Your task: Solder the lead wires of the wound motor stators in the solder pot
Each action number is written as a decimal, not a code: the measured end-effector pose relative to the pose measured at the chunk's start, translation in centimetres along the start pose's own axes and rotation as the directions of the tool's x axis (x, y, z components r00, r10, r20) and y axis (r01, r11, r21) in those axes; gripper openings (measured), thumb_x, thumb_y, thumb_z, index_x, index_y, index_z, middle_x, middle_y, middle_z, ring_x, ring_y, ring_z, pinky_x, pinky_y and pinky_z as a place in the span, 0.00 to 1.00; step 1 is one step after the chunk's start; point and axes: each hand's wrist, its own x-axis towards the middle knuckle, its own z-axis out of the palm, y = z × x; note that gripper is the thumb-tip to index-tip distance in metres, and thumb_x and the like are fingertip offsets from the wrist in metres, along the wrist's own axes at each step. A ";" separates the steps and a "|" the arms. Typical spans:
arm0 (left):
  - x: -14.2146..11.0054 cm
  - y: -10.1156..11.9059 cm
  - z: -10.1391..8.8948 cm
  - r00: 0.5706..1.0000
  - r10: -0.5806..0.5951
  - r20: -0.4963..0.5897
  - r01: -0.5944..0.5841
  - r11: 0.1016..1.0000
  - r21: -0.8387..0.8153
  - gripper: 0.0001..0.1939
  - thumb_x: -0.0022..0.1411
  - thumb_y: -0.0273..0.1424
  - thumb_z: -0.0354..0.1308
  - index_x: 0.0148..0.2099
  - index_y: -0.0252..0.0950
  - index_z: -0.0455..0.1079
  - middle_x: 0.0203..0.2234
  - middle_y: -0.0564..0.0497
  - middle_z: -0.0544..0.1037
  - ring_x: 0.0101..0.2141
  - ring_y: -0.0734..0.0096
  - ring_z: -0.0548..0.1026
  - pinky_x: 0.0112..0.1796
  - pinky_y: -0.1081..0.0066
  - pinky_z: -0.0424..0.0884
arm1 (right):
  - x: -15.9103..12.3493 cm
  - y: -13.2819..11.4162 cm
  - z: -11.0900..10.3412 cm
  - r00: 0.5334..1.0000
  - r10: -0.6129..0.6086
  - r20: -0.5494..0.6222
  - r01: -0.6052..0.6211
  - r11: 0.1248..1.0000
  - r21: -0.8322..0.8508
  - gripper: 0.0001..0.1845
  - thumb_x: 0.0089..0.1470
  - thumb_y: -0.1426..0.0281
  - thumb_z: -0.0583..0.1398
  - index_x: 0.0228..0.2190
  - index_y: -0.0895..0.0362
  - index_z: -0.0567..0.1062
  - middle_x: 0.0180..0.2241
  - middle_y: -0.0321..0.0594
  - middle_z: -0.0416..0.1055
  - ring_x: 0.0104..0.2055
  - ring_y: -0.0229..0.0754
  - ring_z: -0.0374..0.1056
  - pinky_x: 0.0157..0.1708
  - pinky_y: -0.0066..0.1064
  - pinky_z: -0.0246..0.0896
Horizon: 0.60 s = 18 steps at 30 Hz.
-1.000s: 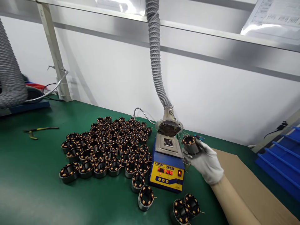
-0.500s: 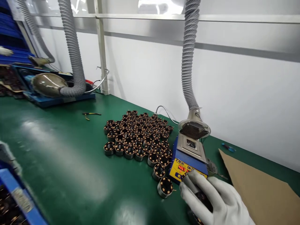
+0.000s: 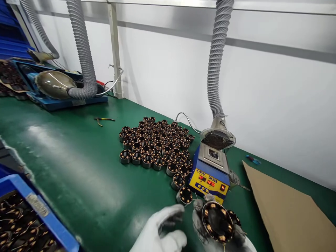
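My right hand [image 3: 198,224], in a glove with dark-stained fingertips, is closed around a motor stator [image 3: 206,227] at the lower right. The stator's round opening and ring of copper windings face me. Part of a second stator [image 3: 234,217] shows behind it; whether that hand grips it too I cannot tell. My left hand [image 3: 160,231], in a white glove, is just left of it with thumb and fingers apart and nothing between them. Many similar stators [image 3: 158,162] stand in a cluster on the green bench [image 3: 99,196], the closest one [image 3: 184,195] just beyond my hands.
A blue and yellow solder pot [image 3: 210,182] with lit red digits sits under a fume hose [image 3: 216,70]. Brown cardboard [image 3: 288,206] lies at right, pliers [image 3: 104,119] at left. A blue bin [image 3: 56,222] of stators is at lower left. A blue machine [image 3: 60,101] stands farther back.
My right hand has turned over, bringing the stator's open face into sight. My left hand has come into view from below. The view has tilted downward, showing more of the blue bin.
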 end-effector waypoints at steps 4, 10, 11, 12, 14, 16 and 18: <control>1.9 3.8 1.6 0.981 0.161 0.109 -0.145 0.980 -0.138 0.20 0.49 0.33 0.64 0.46 0.33 0.73 0.47 0.40 0.73 0.48 0.50 0.70 0.51 0.59 0.65 | 0.7 1.1 -1.2 0.999 -0.023 0.042 0.029 0.988 -0.152 0.31 0.35 0.48 0.66 0.42 0.47 0.76 0.43 0.44 0.74 0.39 0.54 0.72 0.34 0.45 0.69; 2.3 5.3 3.0 0.995 0.094 0.020 -0.084 0.951 -0.298 0.05 0.46 0.30 0.62 0.25 0.33 0.74 0.25 0.49 0.75 0.29 0.67 0.71 0.33 0.72 0.67 | 1.6 2.9 -2.4 0.988 -0.147 0.045 0.153 0.938 -0.312 0.28 0.36 0.46 0.64 0.38 0.49 0.75 0.37 0.45 0.76 0.43 0.57 0.71 0.43 0.52 0.66; 2.3 5.3 2.9 0.996 0.084 -0.011 -0.083 0.945 -0.317 0.05 0.46 0.30 0.63 0.25 0.32 0.74 0.24 0.49 0.75 0.29 0.67 0.70 0.32 0.73 0.67 | 1.6 3.0 -2.5 0.987 -0.154 0.052 0.162 0.932 -0.325 0.29 0.36 0.46 0.64 0.37 0.49 0.76 0.36 0.44 0.76 0.42 0.57 0.71 0.43 0.53 0.66; 2.4 5.3 2.7 0.995 0.078 -0.057 -0.093 0.935 -0.342 0.07 0.45 0.31 0.64 0.26 0.32 0.75 0.25 0.48 0.76 0.29 0.67 0.70 0.33 0.73 0.67 | 1.7 3.2 -2.6 0.986 -0.157 0.057 0.167 0.927 -0.335 0.27 0.36 0.46 0.64 0.36 0.49 0.76 0.33 0.44 0.76 0.41 0.57 0.72 0.42 0.53 0.66; 2.6 5.4 2.0 0.977 0.069 -0.201 -0.153 0.885 -0.440 0.11 0.42 0.34 0.69 0.28 0.33 0.76 0.27 0.47 0.77 0.31 0.67 0.72 0.36 0.73 0.68 | 1.9 3.5 -2.6 0.987 -0.149 0.054 0.158 0.927 -0.341 0.23 0.38 0.47 0.63 0.31 0.50 0.76 0.27 0.41 0.75 0.37 0.55 0.73 0.39 0.52 0.68; 2.7 5.5 1.3 0.937 0.064 -0.343 -0.254 0.799 -0.545 0.16 0.39 0.38 0.72 0.30 0.35 0.77 0.30 0.48 0.78 0.35 0.66 0.73 0.39 0.73 0.68 | 2.3 4.0 -2.6 0.988 -0.146 0.044 0.152 0.926 -0.344 0.21 0.40 0.47 0.63 0.28 0.51 0.76 0.22 0.40 0.74 0.32 0.52 0.73 0.37 0.49 0.69; 2.6 5.5 1.0 0.942 0.061 -0.329 -0.244 0.798 -0.551 0.19 0.40 0.40 0.73 0.34 0.36 0.77 0.35 0.47 0.77 0.39 0.64 0.73 0.43 0.71 0.67 | 2.6 4.6 -2.7 0.989 -0.146 0.032 0.148 0.923 -0.356 0.22 0.41 0.46 0.62 0.26 0.51 0.75 0.21 0.40 0.73 0.29 0.51 0.73 0.34 0.47 0.70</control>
